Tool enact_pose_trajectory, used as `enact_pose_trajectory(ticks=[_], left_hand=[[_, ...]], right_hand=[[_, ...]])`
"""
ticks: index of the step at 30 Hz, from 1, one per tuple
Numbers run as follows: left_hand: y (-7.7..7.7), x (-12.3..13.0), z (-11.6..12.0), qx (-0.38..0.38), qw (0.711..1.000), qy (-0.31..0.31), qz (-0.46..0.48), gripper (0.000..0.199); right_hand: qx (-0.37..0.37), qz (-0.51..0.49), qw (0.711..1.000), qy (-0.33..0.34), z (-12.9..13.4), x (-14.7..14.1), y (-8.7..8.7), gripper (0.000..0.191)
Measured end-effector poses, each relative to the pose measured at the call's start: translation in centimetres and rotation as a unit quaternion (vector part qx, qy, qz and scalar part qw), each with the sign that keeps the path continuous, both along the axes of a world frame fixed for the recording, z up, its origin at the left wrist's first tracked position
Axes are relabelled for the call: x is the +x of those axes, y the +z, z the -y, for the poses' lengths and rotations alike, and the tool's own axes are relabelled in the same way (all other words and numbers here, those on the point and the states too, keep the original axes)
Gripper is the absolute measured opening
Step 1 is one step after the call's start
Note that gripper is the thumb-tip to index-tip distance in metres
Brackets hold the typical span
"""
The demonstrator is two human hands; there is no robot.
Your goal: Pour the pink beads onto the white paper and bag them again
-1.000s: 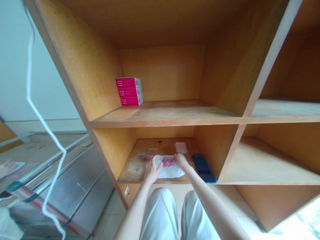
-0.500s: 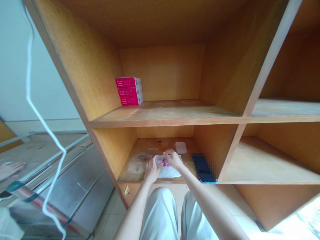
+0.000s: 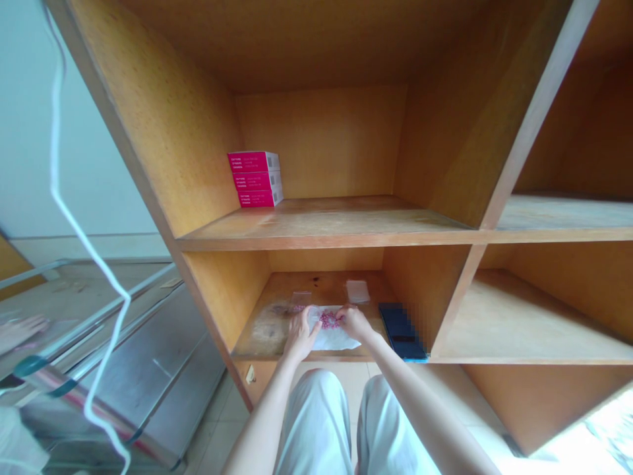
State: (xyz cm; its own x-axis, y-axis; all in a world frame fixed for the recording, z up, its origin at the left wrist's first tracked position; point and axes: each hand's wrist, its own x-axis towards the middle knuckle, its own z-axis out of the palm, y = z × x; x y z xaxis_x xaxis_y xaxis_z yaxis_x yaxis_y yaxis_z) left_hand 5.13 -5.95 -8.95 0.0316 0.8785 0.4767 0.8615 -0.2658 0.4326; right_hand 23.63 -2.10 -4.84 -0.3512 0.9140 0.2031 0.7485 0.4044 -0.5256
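Observation:
A white, soft-looking sheet [image 3: 336, 341] lies near the front of the lower shelf, with a cluster of small pink-red beads [image 3: 328, 320] on it. My left hand [image 3: 299, 333] is at the sheet's left edge, its thumb over the near side and its fingers behind, gripping that edge. Over the right part of the beads, my right hand [image 3: 355, 323] has its fingertips pinched together. What they hold, if anything, is too small to make out. A few more beads [image 3: 298, 309] show just beyond my left fingers, beside a small clear plastic bag [image 3: 301, 296].
A small whitish packet [image 3: 357, 291] lies farther back on the shelf. To the right rests a dark phone [image 3: 401, 333], partly pixelated. Pink boxes [image 3: 256, 180] are stacked on the upper shelf [image 3: 326, 221]. A white cable [image 3: 93, 254] hangs at left; another person's hand [image 3: 24, 330] shows there.
My right hand has moved right and slightly nearer across the sheet, uncovering more of the beads. My left hand stays at the left edge.

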Motion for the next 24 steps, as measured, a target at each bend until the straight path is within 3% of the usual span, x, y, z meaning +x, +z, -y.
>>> enact_pose_trajectory(ticks=[7, 15, 18, 21, 24], left_hand=[[-0.2, -0.1, 0.0, 0.003, 1.0, -0.002, 0.006, 0.051], [-0.2, 0.0, -0.1, 0.009, 1.0, -0.009, -0.004, 0.049], [0.0, 0.0, 0.0, 0.016, 1.0, -0.016, -0.007, 0.048], [0.0, 0.0, 0.1, 0.019, 1.0, -0.013, -0.01, 0.047], [0.0, 0.0, 0.1, 0.016, 1.0, -0.01, -0.011, 0.048]], right_hand=[[0.047, -0.029, 0.998, 0.004, -0.8, -0.2, -1.2, 0.018], [0.047, -0.213, 0.976, -0.002, -0.5, -2.9, 1.4, 0.009], [0.049, -0.205, 0.977, 0.037, 0.0, -3.9, 2.0, 0.009], [0.053, -0.188, 0.976, 0.095, 0.2, -4.1, 2.1, 0.02], [0.067, -0.184, 0.978, 0.073, 0.1, -3.4, 1.6, 0.022]])
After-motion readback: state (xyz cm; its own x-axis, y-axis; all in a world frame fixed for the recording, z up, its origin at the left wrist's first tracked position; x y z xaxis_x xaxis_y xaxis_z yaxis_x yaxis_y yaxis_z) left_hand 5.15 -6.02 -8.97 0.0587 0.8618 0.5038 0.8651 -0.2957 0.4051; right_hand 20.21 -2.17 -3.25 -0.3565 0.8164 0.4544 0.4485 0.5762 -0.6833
